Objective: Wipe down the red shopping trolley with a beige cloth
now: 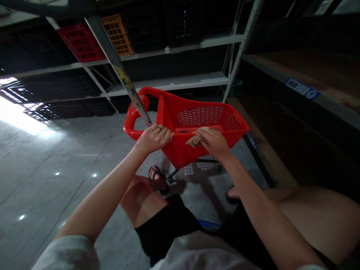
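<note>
A red plastic shopping cart (185, 153) with perforated basket sides stands before my knees. My left hand (155, 138), a ring on one finger, is closed over the cart's near rim by the handle end. A worn metal pole (120, 71) with yellow marks slants down from the upper left and meets the back of this hand; whether the hand touches it I cannot tell. Farther right on the same rim, my right hand (215, 142) pinches a crumpled beige cloth (194, 141) against the red plastic. Some of its fingers are hidden behind the cloth.
Metal shelving (182, 82) with dark crates runs behind the cart, holding a red crate (81, 42) and an orange crate (117, 34). A wooden-decked rack (303, 63) with blue-white labels borders the right side. Grey concrete floor (70, 157) spreads left, with bright light at the far left.
</note>
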Demonstrator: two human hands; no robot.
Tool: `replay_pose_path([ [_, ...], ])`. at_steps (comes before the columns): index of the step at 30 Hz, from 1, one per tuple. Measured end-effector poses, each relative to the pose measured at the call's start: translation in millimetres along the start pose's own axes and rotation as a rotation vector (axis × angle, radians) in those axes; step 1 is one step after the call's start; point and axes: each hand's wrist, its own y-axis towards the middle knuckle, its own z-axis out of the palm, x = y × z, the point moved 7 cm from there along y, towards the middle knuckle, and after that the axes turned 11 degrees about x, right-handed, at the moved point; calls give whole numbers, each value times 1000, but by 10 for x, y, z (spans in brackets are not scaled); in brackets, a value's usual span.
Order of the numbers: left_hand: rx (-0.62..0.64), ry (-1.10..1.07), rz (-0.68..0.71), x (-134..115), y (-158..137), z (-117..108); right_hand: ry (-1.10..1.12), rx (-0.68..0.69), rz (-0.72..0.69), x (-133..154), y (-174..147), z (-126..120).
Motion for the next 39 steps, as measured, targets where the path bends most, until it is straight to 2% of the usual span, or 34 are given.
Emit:
replay_pose_path([
  [3,6,6,6,-12,63,-3,50,7,-109,604,313,95],
  [6,9,-45,58,35,-26,-41,132,-17,-145,828,438,137],
  [8,-15,-123,64,104,-201,-67,182,-31,-144,755,384,147],
  [10,-94,-152,-16,204,-431,-105,204,-50,-116,578,266,142],
  [13,-313,-142,-284,369,-744,-228,204,-77,-68,323,108,119],
  [15,-410,-163,-467,438,-821,-318,208,-90,-36,248,78,100],
  [16,-409,-190,-529,455,-792,-349,214,-95,-23,251,88,91],
  [18,-318,-279,-600,470,-636,-381,236,-102,-30,351,152,73],
  [22,-106,-459,-707,516,-366,-395,285,-101,-150,807,355,81],
  [25,-51,-509,-752,574,-350,-386,292,-104,-186,1063,454,131],
  [27,-44,-523,-749,608,-378,-369,299,-121,-186,1094,444,155],
  [30,-63,-513,-758,646,-431,-352,285,-147,-168,897,306,163],
  [36,-103,-471,-763,582,-423,-328,181,-162,-34,60,-81,103],
  [39,-129,-403,-774,522,-376,-326,101,-201,39,10,-90,73],
])
